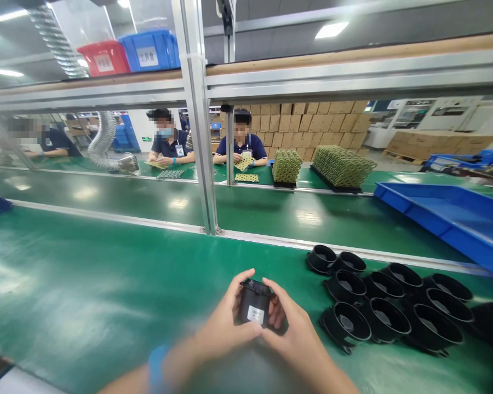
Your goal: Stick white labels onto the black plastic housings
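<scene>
Between both my hands is a small black plastic housing [252, 300] with a white label on the side facing me. My left hand [230, 312] wraps its left side, the thumb low by the label. From the right, my right hand [290, 314] grips it, with fingertips at the top edge and behind. The housing is held over the green worktop [119, 284]. To the right of my hands stand several round black cup-like housings [388, 317] in rows, open side up, with small lugs at their rims.
A metal post [199, 126] rises behind the worktop, under a shelf with red [104, 57] and blue bins [150, 50]. A large blue tray [447, 210] lies at right. Across the bench, several people work near stacked yellow-green perforated pieces [340, 165]. Cardboard boxes [296, 128] stand behind.
</scene>
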### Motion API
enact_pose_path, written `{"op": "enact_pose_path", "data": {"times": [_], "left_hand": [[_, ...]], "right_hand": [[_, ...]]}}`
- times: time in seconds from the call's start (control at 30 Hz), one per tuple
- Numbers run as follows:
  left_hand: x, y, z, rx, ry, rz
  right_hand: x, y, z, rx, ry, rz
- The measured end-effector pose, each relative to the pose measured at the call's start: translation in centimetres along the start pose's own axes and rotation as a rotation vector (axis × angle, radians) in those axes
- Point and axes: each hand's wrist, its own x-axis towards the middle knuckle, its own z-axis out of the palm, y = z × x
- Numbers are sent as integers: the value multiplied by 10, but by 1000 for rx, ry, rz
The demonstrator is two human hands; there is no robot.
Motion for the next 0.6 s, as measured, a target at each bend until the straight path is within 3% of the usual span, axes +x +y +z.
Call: {"op": "enact_pose_path", "data": {"times": [0.17, 0.3, 0.47, 0.6], "left_hand": [[1, 2, 2, 71, 57, -60], [6, -1, 3, 236, 134, -20], [17, -36, -15, 397, 488, 155], [44, -66, -45, 460, 501, 138]], "right_hand": [[1, 2, 3, -10, 18, -73], [3, -2, -1, -250, 23, -70], [4, -3, -1, -518, -30, -81], [10, 9, -3, -570, 41, -85]]}}
